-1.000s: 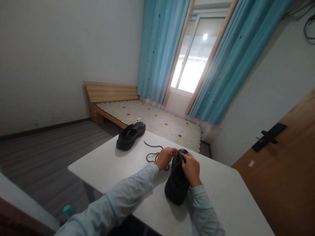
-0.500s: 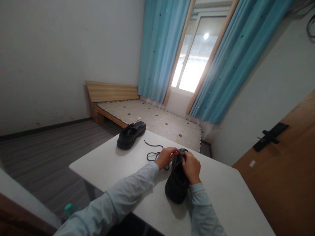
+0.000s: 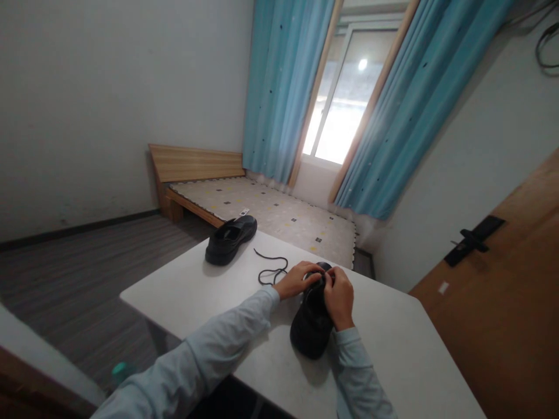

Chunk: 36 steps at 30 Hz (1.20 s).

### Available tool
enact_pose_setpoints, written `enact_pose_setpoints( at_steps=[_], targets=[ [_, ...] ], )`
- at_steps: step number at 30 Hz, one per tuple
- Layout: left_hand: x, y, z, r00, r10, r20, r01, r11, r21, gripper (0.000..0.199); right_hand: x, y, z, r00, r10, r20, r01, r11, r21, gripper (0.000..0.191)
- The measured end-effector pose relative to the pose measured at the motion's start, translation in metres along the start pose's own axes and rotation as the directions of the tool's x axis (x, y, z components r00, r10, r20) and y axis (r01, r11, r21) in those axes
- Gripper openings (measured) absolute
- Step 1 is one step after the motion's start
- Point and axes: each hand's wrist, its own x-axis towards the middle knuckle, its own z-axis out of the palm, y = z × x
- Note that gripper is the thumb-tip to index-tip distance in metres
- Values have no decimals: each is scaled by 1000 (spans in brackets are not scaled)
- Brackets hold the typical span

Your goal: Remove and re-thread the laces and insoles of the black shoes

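A black shoe [image 3: 311, 331] stands on the white table, heel toward me and toe away. Over its front part, around the lacing area, both hands meet. My left hand [image 3: 298, 280] reaches in from the left, its fingers bent over the shoe's upper and closed on it. From the right side, my right hand [image 3: 341, 295] pinches thumb and fingers together at the lacing area; what lies between the fingertips is too small to make out. A loose dark shoelace [image 3: 274, 270] curls on the table left of the shoe and runs toward my left hand, where it is hidden.
Another black shoe [image 3: 230, 240], with no lace visible in it, sits at the table's far left edge. The white table [image 3: 183, 294] adjoins a bed [image 3: 279, 203] behind it. A wooden door [image 3: 493, 302] is on the right. Low on the left shows a green cap [image 3: 120, 369].
My left fingers have moved slightly right and lower over the shoe's front, closer to the right hand. The whole view has shifted a little; the second shoe and loose lace lie as before.
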Motion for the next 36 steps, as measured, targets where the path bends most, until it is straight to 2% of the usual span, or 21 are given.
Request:
enact_pose_setpoints(
  at_steps=[4, 11, 15, 18, 21, 24, 26, 28, 30, 33, 36],
  targets=[
    [1, 1, 0, 999, -39, -5, 39, 999, -30, 32, -1, 8, 1, 994, -11, -110, 31, 984, 178, 14],
    [3, -3, 6, 996, -80, -29, 74, 984, -163, 28, -4, 5, -4, 992, -96, -79, 115, 955, 272, 17],
    [4, -3, 6, 992, -115, -61, 101, 975, -196, 26, -3, 7, -4, 994, -46, -104, 70, 969, 239, 19],
    [5, -3, 6, 993, -108, -50, 98, 979, -180, 26, 1, 17, -2, 992, 54, -115, -29, 977, 210, 21],
    [6, -1, 5, 993, -113, -33, 107, 983, -146, 24, 6, 30, -3, 976, 213, 42, -215, 920, 328, 24],
    [7, 2, 3, 992, -125, -25, 123, 988, -90, 21, 10, 40, -9, 890, 390, 236, -456, 762, 460, 29],
    [8, 5, 0, 991, -135, -15, 135, 990, -37, 19, 12, 43, -16, 826, 442, 350, -563, 631, 533, 31],
    [9, 7, -2, 991, -136, 1, 136, 991, 16, 17, 12, 44, -23, 780, 446, 439, -626, 526, 576, 31],
    [11, 10, -2, 991, -136, 18, 134, 988, 76, 16, 12, 43, -29, 750, 433, 499, -660, 458, 595, 29],
    [14, 15, 1, 985, -170, 28, 159, 960, 231, 17, 13, 40, -35, 725, 426, 541, -687, 406, 602, 25],
    [18, 23, 6, 985, -169, 36, 137, 891, 433, 20, 14, 38, -39, 716, 429, 551, -697, 396, 598, 20]
  ],
)
